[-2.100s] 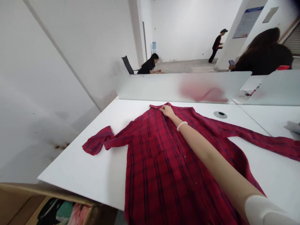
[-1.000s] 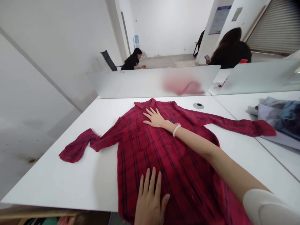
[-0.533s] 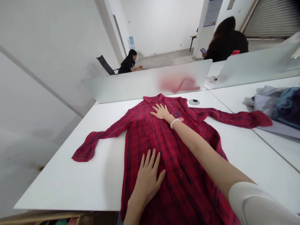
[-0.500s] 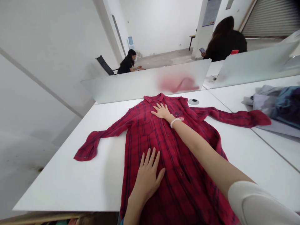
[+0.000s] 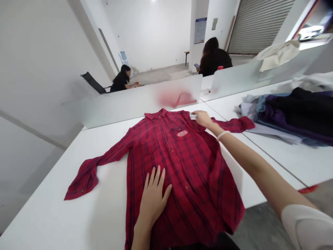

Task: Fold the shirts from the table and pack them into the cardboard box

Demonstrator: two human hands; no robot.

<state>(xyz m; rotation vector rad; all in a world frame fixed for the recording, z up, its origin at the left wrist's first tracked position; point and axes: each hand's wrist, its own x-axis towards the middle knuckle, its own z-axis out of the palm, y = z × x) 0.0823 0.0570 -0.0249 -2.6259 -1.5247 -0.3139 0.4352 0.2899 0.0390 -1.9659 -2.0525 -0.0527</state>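
A red and navy plaid shirt lies front up on the white table, its collar toward the divider and its sleeves out to both sides. My left hand rests flat on the shirt's lower front, fingers spread and nothing in them. Over at the right shoulder, beside the top of that sleeve, is my right hand, with a white bead bracelet on the wrist. Motion blurs its fingers, so I cannot tell whether they grip the cloth. A round pale patch sits on the shirt's chest.
Frosted dividers run along the table's far side. At the right lies a pile of folded clothes. A beige cloth hangs over the right divider. Two people sit beyond, one person at left and another person holding a phone.
My right hand has lifted off the upper chest and moved right to the shoulder by the sleeve. My left hand stays flat on the shirt. The view has turned right.
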